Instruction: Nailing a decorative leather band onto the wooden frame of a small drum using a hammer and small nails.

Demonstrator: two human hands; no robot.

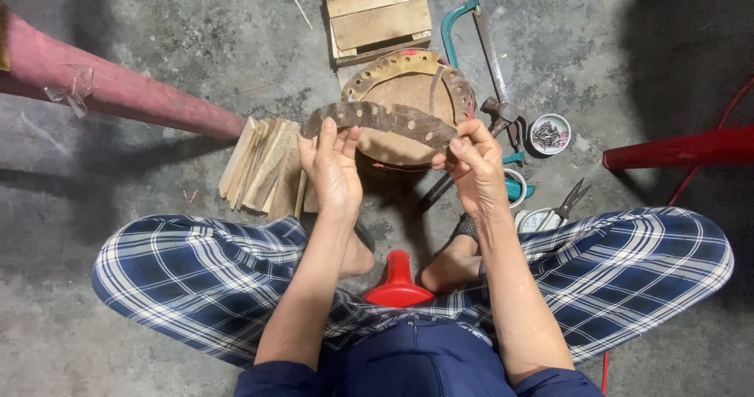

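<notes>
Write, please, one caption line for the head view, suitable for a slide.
Both hands, left hand and right hand, hold a curved perforated strip above a round wooden frame.

dk brown strip (381,120), blue-white plaid trousers (188,275), red stool (398,283), teal saw frame (454,21), grey floor (157,20)

Bare concrete floor (157,36) carries wooden slats (263,165), hacksaw (471,28), hammer (500,114), scissors (572,201).

Bare floor (181,43) lies open at the far left. Ahead, wood slats (263,165), round frame (408,98), hammer (503,114) and scissors (572,201) crowd the way.
</notes>
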